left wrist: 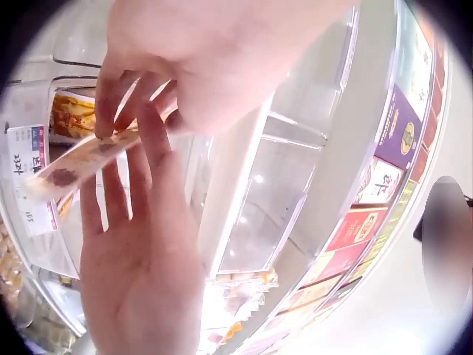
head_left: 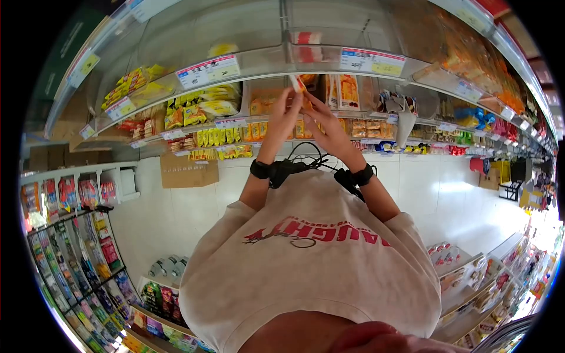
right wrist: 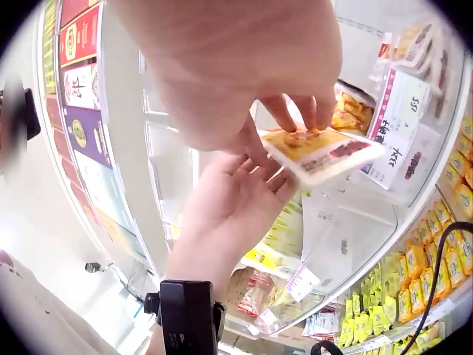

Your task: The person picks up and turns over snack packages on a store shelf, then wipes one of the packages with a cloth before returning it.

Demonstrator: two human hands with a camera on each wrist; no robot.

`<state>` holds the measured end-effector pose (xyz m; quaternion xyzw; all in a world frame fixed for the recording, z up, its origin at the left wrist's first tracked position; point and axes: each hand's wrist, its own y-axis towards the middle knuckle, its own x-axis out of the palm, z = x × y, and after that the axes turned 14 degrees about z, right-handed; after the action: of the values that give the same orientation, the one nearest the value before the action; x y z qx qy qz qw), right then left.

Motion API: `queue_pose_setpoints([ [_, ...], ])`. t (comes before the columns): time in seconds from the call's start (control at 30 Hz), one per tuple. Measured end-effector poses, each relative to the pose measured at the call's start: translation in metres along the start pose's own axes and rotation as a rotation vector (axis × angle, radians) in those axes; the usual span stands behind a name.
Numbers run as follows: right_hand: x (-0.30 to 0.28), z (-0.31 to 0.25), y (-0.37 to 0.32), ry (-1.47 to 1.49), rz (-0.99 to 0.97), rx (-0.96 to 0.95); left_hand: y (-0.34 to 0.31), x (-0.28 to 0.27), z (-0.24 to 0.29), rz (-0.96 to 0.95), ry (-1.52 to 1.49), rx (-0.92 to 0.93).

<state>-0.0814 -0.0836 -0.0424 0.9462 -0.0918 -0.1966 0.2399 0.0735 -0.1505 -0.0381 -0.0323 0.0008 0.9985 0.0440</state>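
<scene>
Inspected: one flat packet (right wrist: 334,157), held below and to the left of the wide price label (head_left: 372,62), as seen from the head. Left hand (head_left: 283,110): grip closed on the packet, fingers curled at it. Right hand (head_left: 326,122): grip likewise closed, pinching the same packet. Upright packs with orange fronts (head_left: 348,92) stand below the label. Yellow bags (head_left: 203,107) lie lower than the label, well to its left. A cardboard box (head_left: 188,172) rests on the floor (head_left: 406,182), farther down and left of the label.
</scene>
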Motion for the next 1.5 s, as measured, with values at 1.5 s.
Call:
queue_pose_setpoints([
  [1.5, -0.031, 0.032, 0.013, -0.115, 0.264, -0.155, 0.013, 0.061, -0.004, 0.119, -0.095, 0.125],
])
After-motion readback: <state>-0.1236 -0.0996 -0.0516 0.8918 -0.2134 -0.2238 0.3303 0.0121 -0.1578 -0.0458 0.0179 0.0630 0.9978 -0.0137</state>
